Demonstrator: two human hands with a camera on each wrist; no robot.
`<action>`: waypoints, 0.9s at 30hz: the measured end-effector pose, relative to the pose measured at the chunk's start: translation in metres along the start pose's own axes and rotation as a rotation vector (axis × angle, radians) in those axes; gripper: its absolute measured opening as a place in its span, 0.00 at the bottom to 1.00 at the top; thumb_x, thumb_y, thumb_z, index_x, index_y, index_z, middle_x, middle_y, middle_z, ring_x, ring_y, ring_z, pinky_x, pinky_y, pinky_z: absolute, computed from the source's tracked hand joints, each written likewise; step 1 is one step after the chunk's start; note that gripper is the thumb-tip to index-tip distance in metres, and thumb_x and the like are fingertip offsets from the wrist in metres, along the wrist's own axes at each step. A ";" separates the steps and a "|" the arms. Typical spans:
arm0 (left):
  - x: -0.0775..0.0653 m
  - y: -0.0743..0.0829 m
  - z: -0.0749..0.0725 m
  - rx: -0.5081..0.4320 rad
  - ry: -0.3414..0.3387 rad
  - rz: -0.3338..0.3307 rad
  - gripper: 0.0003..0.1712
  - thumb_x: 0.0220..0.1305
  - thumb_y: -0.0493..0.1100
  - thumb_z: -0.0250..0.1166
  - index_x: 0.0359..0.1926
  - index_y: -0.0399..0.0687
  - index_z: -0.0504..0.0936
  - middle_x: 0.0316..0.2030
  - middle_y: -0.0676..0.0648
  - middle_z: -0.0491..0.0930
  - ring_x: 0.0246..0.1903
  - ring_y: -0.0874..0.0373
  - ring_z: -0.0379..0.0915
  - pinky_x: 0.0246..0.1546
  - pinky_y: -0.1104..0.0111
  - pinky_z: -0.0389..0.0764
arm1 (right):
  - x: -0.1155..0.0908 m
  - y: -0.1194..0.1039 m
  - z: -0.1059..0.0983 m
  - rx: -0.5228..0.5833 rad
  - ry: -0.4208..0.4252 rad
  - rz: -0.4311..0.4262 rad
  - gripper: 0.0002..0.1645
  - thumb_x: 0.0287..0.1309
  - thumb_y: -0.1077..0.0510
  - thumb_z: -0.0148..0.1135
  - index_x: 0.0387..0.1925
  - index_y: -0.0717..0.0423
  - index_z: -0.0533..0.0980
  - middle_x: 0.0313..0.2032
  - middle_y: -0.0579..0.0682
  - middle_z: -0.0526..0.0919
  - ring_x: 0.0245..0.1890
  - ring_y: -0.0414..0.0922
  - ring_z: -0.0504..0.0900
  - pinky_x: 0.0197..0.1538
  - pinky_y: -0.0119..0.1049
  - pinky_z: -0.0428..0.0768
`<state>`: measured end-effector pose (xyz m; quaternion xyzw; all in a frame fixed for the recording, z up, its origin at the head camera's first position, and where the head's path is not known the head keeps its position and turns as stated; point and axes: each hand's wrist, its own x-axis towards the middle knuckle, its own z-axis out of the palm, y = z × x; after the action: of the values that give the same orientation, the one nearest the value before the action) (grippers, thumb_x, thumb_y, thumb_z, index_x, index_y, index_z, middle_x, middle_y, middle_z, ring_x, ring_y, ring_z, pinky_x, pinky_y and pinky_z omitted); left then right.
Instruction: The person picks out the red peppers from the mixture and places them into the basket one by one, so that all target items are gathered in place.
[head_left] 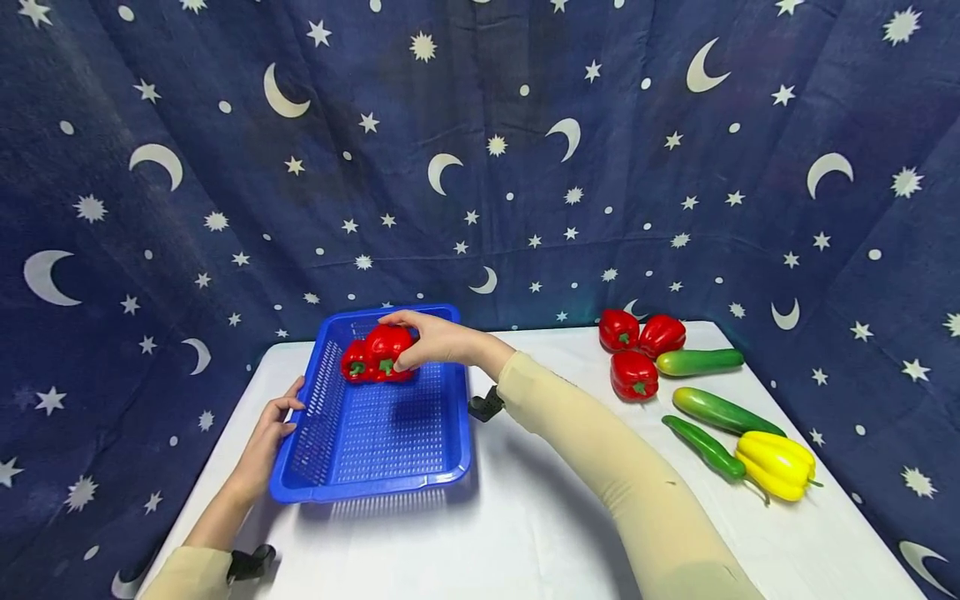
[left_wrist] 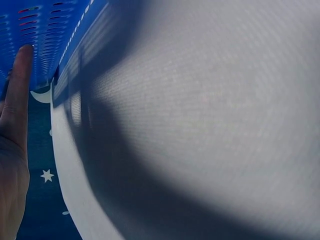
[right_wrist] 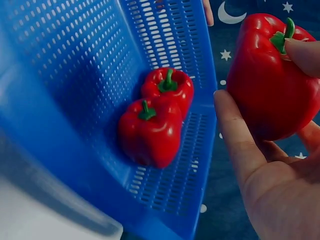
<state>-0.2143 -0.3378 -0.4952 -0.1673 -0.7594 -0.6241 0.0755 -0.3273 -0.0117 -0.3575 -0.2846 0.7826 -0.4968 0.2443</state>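
Note:
My right hand holds a red bell pepper between thumb and fingers, above the far part of a blue plastic basket. In the right wrist view, two more red bell peppers lie against each other inside the basket; the head view shows them partly covered by the held pepper. My left hand is at the basket's left side, fingertips touching the rim. The left wrist view has one straight finger against the perforated outer wall.
At the table's right side are several red bell peppers, two cucumbers, a long green pepper and a yellow bell pepper. A white cloth covers the table. Behind it hangs a dark blue star-and-moon curtain.

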 end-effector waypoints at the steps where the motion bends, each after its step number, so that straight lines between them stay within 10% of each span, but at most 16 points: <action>1: 0.000 0.000 0.001 -0.004 0.002 -0.003 0.15 0.67 0.25 0.38 0.54 0.26 0.60 0.80 0.34 0.44 0.76 0.66 0.45 0.65 0.79 0.53 | 0.003 0.001 0.002 0.011 -0.004 0.003 0.48 0.52 0.63 0.73 0.74 0.43 0.66 0.64 0.48 0.70 0.58 0.49 0.74 0.54 0.45 0.81; 27: -0.002 0.007 0.002 0.046 0.009 -0.063 0.17 0.70 0.27 0.38 0.57 0.30 0.60 0.81 0.39 0.45 0.80 0.50 0.36 0.64 0.82 0.50 | 0.054 0.025 0.049 0.159 -0.113 0.170 0.51 0.48 0.68 0.75 0.74 0.45 0.66 0.61 0.51 0.70 0.56 0.51 0.72 0.58 0.53 0.79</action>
<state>-0.2098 -0.3348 -0.4898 -0.1388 -0.7782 -0.6092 0.0630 -0.3383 -0.0713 -0.4047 -0.2247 0.7472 -0.5179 0.3508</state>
